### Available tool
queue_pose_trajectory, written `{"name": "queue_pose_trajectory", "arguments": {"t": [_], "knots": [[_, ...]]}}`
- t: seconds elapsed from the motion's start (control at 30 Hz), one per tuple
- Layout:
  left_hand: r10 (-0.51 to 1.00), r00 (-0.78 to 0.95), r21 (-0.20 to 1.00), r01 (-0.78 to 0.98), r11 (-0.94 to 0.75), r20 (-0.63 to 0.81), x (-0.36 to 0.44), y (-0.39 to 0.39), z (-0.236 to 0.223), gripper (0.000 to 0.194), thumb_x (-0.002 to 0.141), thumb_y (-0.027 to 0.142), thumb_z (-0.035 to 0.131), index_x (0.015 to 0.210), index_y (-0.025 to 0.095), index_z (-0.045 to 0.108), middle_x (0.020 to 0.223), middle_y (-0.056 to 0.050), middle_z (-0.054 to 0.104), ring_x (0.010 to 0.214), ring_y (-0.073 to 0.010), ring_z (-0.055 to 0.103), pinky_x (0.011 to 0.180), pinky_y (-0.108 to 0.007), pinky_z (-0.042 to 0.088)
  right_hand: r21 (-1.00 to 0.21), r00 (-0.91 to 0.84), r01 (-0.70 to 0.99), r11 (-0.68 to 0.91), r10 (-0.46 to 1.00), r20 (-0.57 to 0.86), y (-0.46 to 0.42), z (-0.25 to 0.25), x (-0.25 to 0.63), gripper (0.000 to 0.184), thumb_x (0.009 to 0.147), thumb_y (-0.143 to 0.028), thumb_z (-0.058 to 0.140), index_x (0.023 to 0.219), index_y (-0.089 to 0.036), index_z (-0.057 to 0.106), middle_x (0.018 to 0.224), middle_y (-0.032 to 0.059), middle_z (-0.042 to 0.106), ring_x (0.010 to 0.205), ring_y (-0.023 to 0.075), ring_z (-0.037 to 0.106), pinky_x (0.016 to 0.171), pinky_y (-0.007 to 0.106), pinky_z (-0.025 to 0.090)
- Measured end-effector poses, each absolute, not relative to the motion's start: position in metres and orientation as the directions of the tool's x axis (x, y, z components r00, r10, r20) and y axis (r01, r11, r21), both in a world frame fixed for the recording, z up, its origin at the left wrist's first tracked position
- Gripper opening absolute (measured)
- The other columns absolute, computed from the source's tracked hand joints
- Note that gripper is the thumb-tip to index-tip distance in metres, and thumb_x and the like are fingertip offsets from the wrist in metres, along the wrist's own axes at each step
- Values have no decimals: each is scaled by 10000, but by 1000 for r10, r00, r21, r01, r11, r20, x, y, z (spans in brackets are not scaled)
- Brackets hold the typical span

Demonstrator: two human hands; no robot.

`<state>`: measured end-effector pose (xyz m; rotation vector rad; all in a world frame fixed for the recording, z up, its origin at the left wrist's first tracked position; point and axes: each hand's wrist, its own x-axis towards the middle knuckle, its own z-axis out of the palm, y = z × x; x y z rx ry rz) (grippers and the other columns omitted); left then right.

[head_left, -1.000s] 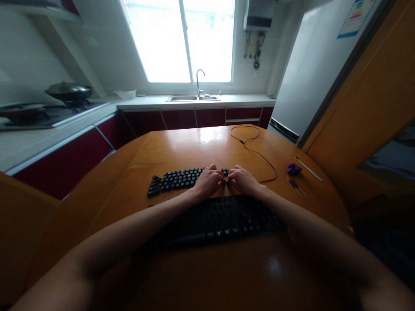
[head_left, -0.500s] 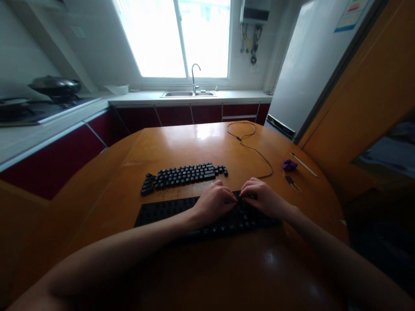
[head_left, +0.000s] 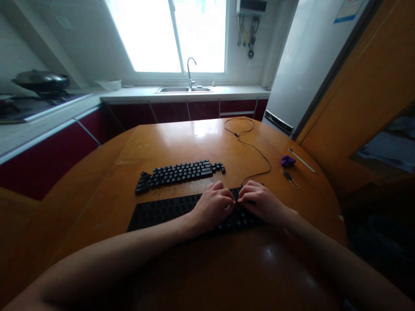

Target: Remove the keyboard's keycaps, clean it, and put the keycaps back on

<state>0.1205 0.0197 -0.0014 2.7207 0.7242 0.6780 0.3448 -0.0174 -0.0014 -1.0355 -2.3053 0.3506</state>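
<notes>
A black keyboard [head_left: 157,211] lies on the wooden table under both my hands. Its left part shows bare sockets without keycaps, while keycaps sit on the near right part. My left hand [head_left: 216,204] is closed in a pinch above the keyboard's right half. Facing it, my right hand [head_left: 262,199] is pinched too, its fingertips almost meeting the left ones. Whatever is between the fingers is too small and hidden to make out. Behind the keyboard, loose black keycaps [head_left: 181,173] stand in rows, laid out like a keyboard.
The keyboard's cable [head_left: 259,152] runs back over the table [head_left: 168,140]. To the right lie a purple cloth [head_left: 288,161], a thin white stick with a dark tip [head_left: 302,160] and a wire keycap puller [head_left: 289,177]. A sink [head_left: 173,90] and fridge [head_left: 300,69] stand beyond.
The view has shifted slightly. My right fingers have drawn in closer together beside the left fingertips. Both hands stay over the same part of the keyboard.
</notes>
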Motion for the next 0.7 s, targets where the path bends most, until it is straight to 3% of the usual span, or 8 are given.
{"name": "queue_pose_trajectory", "arguments": {"t": [0.23, 0.7], "knots": [[463, 809, 262, 388, -883, 363, 118, 18, -4, 213, 953, 228, 593, 825, 217, 764, 961, -37, 744, 887, -213, 516, 861, -381, 441, -363, -553, 649, 669, 742, 379, -16, -3, 351, 153, 918, -168, 629, 783, -214, 685, 893, 50, 720, 875, 207, 586, 805, 361, 480], [465, 810, 339, 351, -873, 357, 116, 18, -3, 221, 967, 216, 568, 861, 223, 762, 981, -39, 737, 902, -206, 526, 859, -372, 445, -607, -472, 529, 593, 800, 370, -15, -8, 346, 71, 863, -138, 692, 826, -199, 696, 886, 55, 699, 864, 195, 627, 804, 335, 512]]}}
